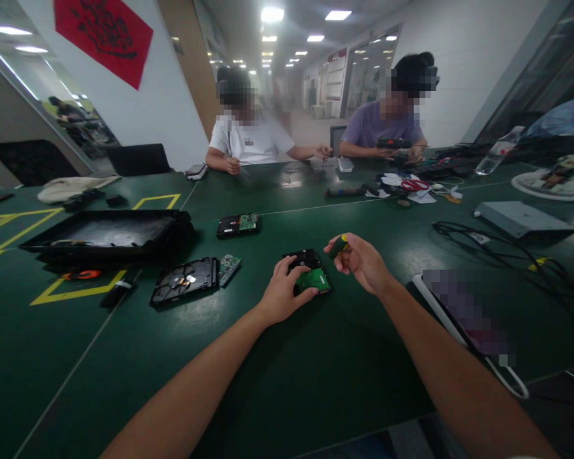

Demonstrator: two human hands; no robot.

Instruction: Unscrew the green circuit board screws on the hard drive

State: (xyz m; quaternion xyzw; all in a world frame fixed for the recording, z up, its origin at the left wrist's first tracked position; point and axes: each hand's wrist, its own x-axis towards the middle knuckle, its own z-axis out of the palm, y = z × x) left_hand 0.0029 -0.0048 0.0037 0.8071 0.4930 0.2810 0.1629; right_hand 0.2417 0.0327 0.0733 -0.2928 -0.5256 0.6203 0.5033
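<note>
The black, boxy hard drive with a bright green circuit board (319,279) lies flat on the counter, directly beneath the fingers of the left hand (282,294) and just left of the right hand's. Those left fingers are spread over its left part, the thumb reaching across its near side; from where I stand I cannot tell whether they grip it or merely rest there. The right hand (363,266) has its fingers curled around a stubby dark green tool handle with a yellow end (338,247), grasping it above the counter, near the drive's right edge. The long, dark green counter (316,382) stretches out on all sides of the fingers. Left of the left fingers lies a small loose grey-green circuit board (230,270), touching or nearly touching a wide, flat black casing with a shiny round centre (186,282). Beyond the left fingers and a little left sits a second black drive with a green board (238,224). Farther left of them is a large, shallow, glossy black plastic tray (105,245). Well to the right of the right fingers rests a flat grey metal box (526,220), with a tangle of thin black cables (473,241) on its nearer side.
</note>
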